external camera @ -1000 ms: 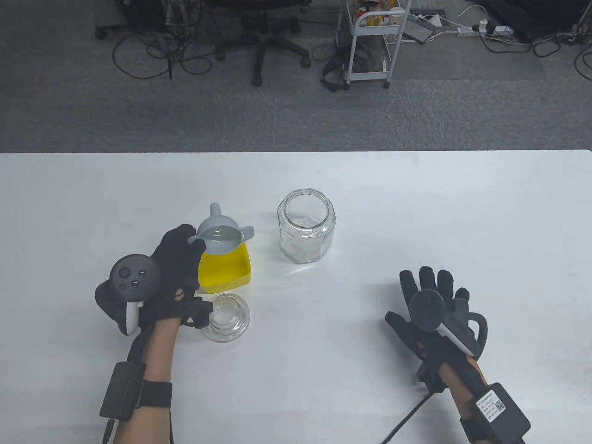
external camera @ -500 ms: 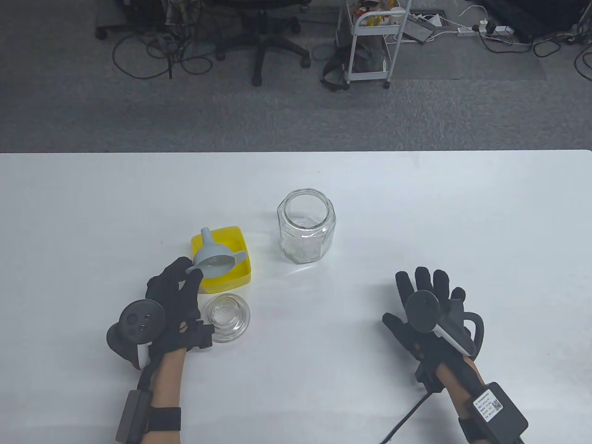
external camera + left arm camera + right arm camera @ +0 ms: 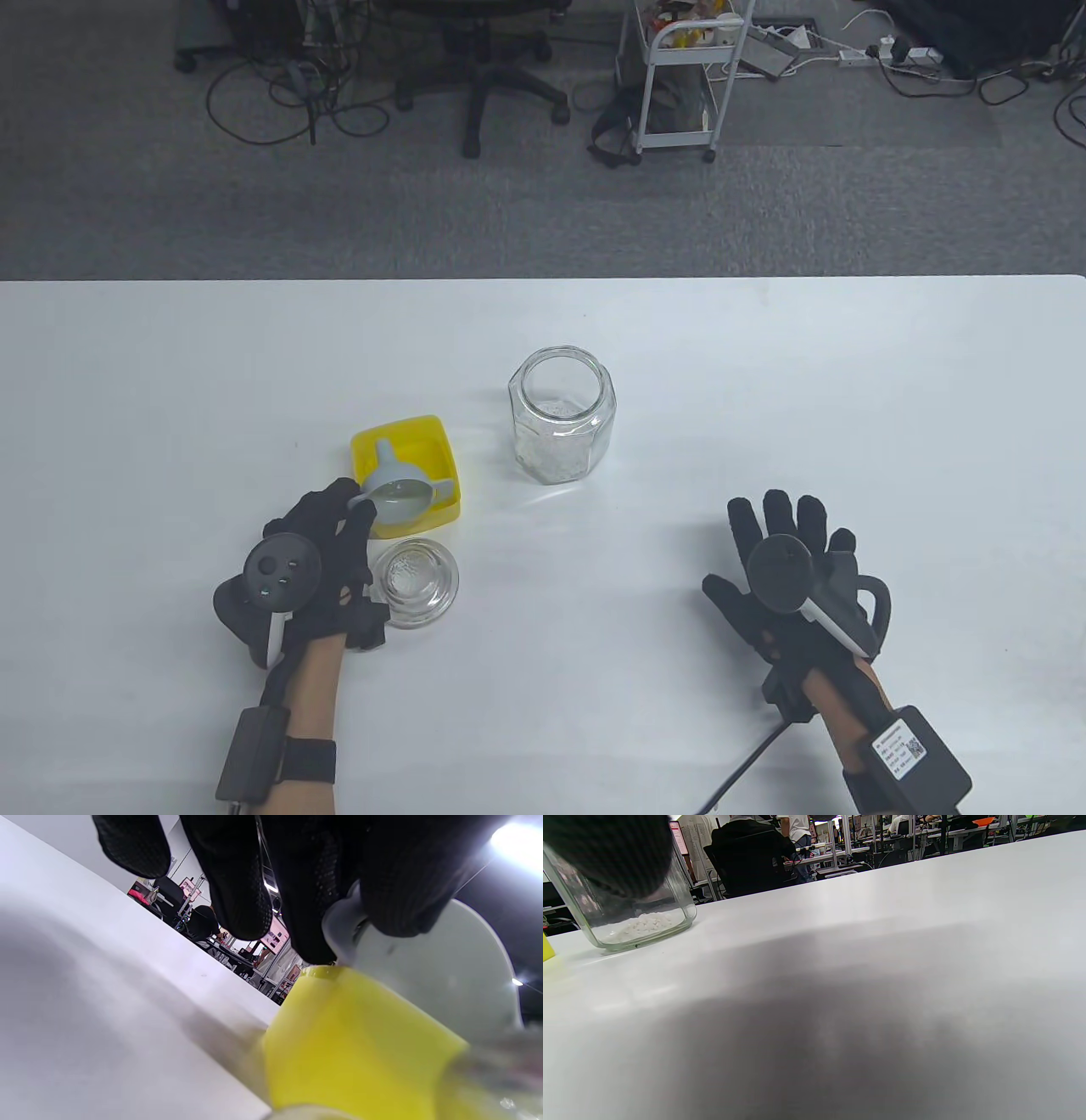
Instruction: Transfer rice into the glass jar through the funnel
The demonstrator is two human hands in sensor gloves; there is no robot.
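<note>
My left hand (image 3: 327, 543) pinches one side tab of the grey funnel (image 3: 395, 492), which lies tilted in the yellow square container (image 3: 424, 429). In the left wrist view my fingers (image 3: 398, 895) grip the funnel (image 3: 445, 971) above the yellow container (image 3: 352, 1043). The open glass jar (image 3: 561, 426) stands at the table's centre with white rice in its bottom; it also shows in the right wrist view (image 3: 634, 921). My right hand (image 3: 785, 556) rests flat on the table, fingers spread, holding nothing.
The jar's glass lid (image 3: 415, 582) lies on the table just right of my left hand, in front of the yellow container. Beyond the table's far edge are a white cart (image 3: 679, 76), an office chair (image 3: 484, 76) and cables.
My left hand has lowered the funnel down and toward me into the yellow container. The right hand has barely moved.
</note>
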